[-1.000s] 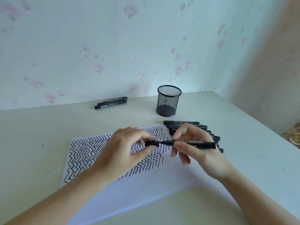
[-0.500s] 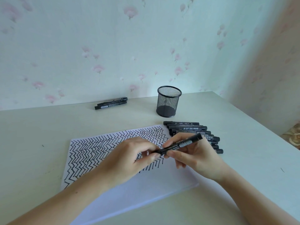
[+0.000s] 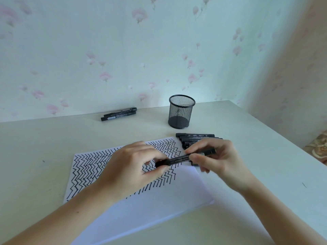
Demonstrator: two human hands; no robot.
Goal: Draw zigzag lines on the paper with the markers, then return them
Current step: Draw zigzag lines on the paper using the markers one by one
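both hands hold one black marker (image 3: 184, 157) above the zigzag-covered paper (image 3: 159, 206): left hand (image 3: 134, 167) pinches its cap end, right hand (image 3: 217, 160) its barrel. mesh cup (image 3: 180, 112) stands far on the counter (image 3: 35, 147).

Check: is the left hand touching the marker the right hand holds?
Touching. Head view: left hand fingertips pinch the held marker at its cap end.

A single head-worn view looks forward and down from close above the fingers (image 3: 195, 157), both forearms rising from its lower edge; beyond the fingers the table (image 3: 44, 147) runs to the wall (image 3: 123, 50), which fills the upper half, with a corner at right
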